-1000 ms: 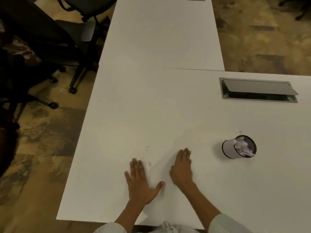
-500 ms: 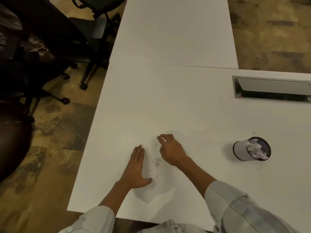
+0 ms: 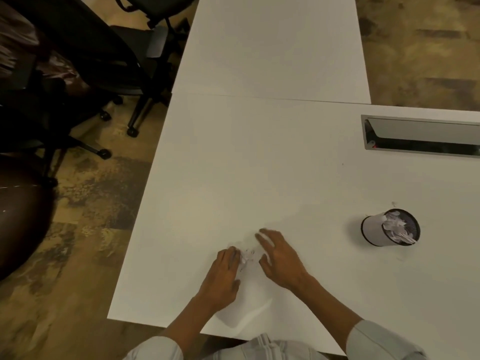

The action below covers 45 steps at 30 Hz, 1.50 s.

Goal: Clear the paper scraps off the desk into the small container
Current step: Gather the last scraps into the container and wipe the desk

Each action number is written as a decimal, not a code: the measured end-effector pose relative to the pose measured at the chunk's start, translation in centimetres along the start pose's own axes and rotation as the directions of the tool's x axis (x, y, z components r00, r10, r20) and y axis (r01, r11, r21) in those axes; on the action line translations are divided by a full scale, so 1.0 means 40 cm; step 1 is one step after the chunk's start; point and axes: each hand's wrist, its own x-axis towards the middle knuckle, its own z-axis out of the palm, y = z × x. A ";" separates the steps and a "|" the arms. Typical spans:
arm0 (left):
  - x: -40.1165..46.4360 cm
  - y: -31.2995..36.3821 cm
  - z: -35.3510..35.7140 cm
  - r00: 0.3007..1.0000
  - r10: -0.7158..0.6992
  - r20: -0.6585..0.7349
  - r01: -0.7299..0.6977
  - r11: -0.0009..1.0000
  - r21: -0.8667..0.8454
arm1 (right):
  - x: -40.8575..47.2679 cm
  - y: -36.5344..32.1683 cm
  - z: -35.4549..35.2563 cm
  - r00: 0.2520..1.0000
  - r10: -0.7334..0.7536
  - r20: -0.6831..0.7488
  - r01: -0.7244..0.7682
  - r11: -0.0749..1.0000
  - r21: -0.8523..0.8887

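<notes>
Near the counter's (image 3: 233,157) front edge, we have raked the paper scraps (image 3: 246,257) together.
Left hand (image 3: 223,276) and right hand (image 3: 279,261), fingers loosely spread, now flank the pile; the container (image 3: 374,231) waits.

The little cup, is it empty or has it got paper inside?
Not empty. The small container stands upright with white paper scraps piled inside.

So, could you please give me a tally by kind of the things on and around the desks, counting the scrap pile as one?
White desks: 2
Small containers with paper scraps: 1
Piles of paper scraps between the hands: 1
Cable hatches: 1
Hands: 2, left, right
Black office chairs: at least 2
Total: 9
</notes>
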 end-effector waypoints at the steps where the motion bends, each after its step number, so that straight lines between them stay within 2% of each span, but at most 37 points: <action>1: -0.003 0.004 0.000 1.000 -0.012 -0.023 0.012 1.000 0.001 | -0.001 0.012 -0.010 0.997 0.071 -0.013 -0.071 0.997 -0.002; 3: -0.005 0.010 0.003 0.998 -0.061 -0.033 0.062 0.998 0.022 | 0.005 0.029 -0.013 0.984 0.165 0.060 -0.163 0.986 -0.038; 5: 0.001 0.017 -0.004 0.994 -0.099 -0.050 0.098 0.995 -0.004 | 0.013 0.024 0.005 0.969 0.192 0.157 -0.182 0.980 -0.077; 8: 0.019 0.026 -0.021 0.990 -0.126 -0.054 0.125 0.992 -0.028 | 0.011 -0.017 0.048 0.959 0.114 0.258 -0.088 0.990 -0.112; 10: 0.028 0.031 -0.034 0.989 -0.143 -0.025 0.139 0.983 -0.123 | -0.005 -0.050 0.077 0.951 0.043 0.306 -0.012 0.994 -0.104; 11: 0.028 0.037 -0.041 0.984 -0.177 -0.015 0.170 0.962 -0.213 | -0.016 -0.065 0.090 0.954 0.010 0.300 0.027 0.993 -0.119; 13: 0.027 0.039 -0.040 0.964 -0.264 -0.001 0.253 0.925 -0.284 | -0.039 -0.091 0.116 0.963 -0.040 0.266 0.094 0.977 -0.193; 15: 0.022 0.033 -0.022 0.954 -0.297 -0.030 0.286 0.937 -0.203 | -0.059 -0.111 0.137 0.966 -0.064 0.251 0.129 0.959 -0.253; 17: 0.012 0.032 -0.020 0.948 -0.318 0.002 0.307 0.914 -0.264 | -0.070 -0.116 0.145 0.963 -0.085 0.255 0.156 0.949 -0.273; 18: 0.012 0.031 -0.023 0.956 -0.293 0.003 0.285 0.930 -0.231 | -0.071 -0.115 0.143 0.963 -0.097 0.250 0.169 0.944 -0.284; 20: 0.017 0.037 -0.035 0.991 -0.136 -0.003 0.136 0.990 -0.034 | -0.072 -0.112 0.134 0.963 -0.132 0.233 0.199 0.935 -0.293; 21: 0.022 0.037 -0.039 0.993 -0.116 0.011 0.116 0.993 0.029 | -0.069 -0.110 0.126 0.961 -0.141 0.237 0.208 0.935 -0.287; 23: 0.035 0.042 -0.041 0.994 -0.105 -0.009 0.105 0.993 0.061 | -0.065 -0.107 0.114 0.953 -0.126 0.276 0.208 0.934 -0.291; 25: 0.047 0.049 -0.046 0.988 -0.153 0.019 0.153 0.988 -0.012 | -0.058 -0.107 0.104 0.949 -0.113 0.294 0.212 0.920 -0.331; 29: 0.070 0.030 -0.052 0.934 -0.353 0.056 0.357 0.915 -0.187 | -0.031 -0.116 0.092 0.963 -0.014 0.270 0.102 0.943 -0.318; 30: 0.076 0.025 -0.056 0.923 -0.384 0.036 0.381 0.891 -0.249 | -0.025 -0.115 0.084 0.975 0.021 0.223 0.040 0.963 -0.267; 32: 0.093 0.027 -0.074 0.902 -0.431 0.002 0.405 0.845 -0.350 | -0.021 -0.105 0.065 0.982 0.153 0.115 -0.150 0.988 -0.032; 34: 0.128 0.050 -0.094 0.900 -0.435 -0.036 0.387 0.833 -0.394 | -0.020 -0.088 0.028 0.927 0.376 -0.004 -0.360 0.890 0.278; 37: 0.210 0.132 -0.132 0.918 -0.390 -0.075 0.303 0.809 -0.504 | -0.041 -0.047 -0.074 0.750 0.641 -0.165 -0.456 0.681 0.573; 41: 0.349 0.306 -0.171 0.951 -0.300 -0.075 0.171 0.712 -0.681 | -0.110 0.053 -0.261 0.541 0.803 -0.249 -0.450 0.527 0.721; 45: 0.491 0.508 -0.178 0.984 -0.158 -0.086 0.047 0.686 -0.726 | -0.189 0.158 -0.444 0.441 0.818 -0.370 -0.413 0.550 0.725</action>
